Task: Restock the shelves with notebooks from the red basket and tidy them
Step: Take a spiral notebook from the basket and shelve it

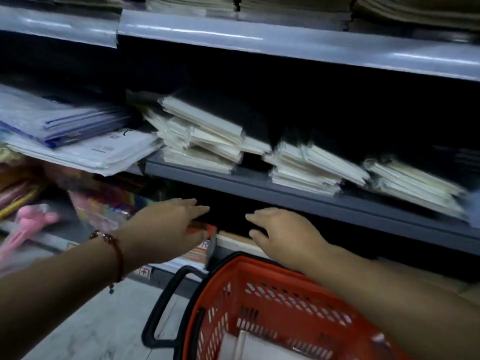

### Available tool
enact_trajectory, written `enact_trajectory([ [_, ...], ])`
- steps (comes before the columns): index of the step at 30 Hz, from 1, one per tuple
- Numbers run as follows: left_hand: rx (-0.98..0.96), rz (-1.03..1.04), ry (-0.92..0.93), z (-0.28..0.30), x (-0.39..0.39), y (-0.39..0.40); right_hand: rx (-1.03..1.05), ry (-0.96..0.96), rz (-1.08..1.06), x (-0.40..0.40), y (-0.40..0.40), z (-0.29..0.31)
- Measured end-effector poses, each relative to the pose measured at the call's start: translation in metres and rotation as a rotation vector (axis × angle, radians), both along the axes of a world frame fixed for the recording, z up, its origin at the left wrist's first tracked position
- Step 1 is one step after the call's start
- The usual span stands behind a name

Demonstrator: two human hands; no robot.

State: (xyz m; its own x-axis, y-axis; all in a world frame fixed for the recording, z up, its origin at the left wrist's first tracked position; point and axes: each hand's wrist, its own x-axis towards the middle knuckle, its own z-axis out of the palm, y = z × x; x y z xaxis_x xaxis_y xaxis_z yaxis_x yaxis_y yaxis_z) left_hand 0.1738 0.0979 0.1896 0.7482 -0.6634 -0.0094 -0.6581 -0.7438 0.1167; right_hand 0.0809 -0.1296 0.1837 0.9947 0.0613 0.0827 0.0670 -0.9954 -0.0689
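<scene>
both hands reach forward with fingers relaxed, holding nothing: left hand [168,224], right hand [283,235]. red basket [259,302] below them, notebooks [205,136] on shelf [259,188] above.

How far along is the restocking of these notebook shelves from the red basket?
Partly done: the middle shelf already holds notebook stacks, but they lie askew. In hand: nothing; the left hand and right hand reach open toward the dark lower shelf. Left: the red basket seems to hold something pale, and the stacks need straightening.
</scene>
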Motion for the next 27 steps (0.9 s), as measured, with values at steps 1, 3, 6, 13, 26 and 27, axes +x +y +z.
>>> enact_trajectory([
  [1, 0.026, -0.015, 0.04, -0.01, -0.013, -0.004, -0.014, 0.091, -0.019, -0.012, -0.006, -0.02],
  [3, 0.069, -0.036, 0.099, -0.032, -0.038, -0.01, -0.048, 0.27, -0.062, -0.036, -0.018, -0.06],
  [6, 0.096, -0.081, 0.181, -0.071, -0.068, -0.021, -0.035, 0.47, -0.157, -0.074, -0.034, -0.112],
  [13, 0.293, -0.187, 0.287, -0.178, -0.121, -0.049, -0.001, 0.767, -0.233, -0.138, -0.047, -0.196],
  [26, 0.652, -0.145, 0.477, -0.313, -0.103, -0.14, -0.01, 0.925, -0.329, -0.121, -0.089, -0.308],
  [27, 0.654, -0.135, 0.5, -0.322, -0.1, -0.146, 0.003, 0.938, -0.335, -0.116, -0.093, -0.32],
])
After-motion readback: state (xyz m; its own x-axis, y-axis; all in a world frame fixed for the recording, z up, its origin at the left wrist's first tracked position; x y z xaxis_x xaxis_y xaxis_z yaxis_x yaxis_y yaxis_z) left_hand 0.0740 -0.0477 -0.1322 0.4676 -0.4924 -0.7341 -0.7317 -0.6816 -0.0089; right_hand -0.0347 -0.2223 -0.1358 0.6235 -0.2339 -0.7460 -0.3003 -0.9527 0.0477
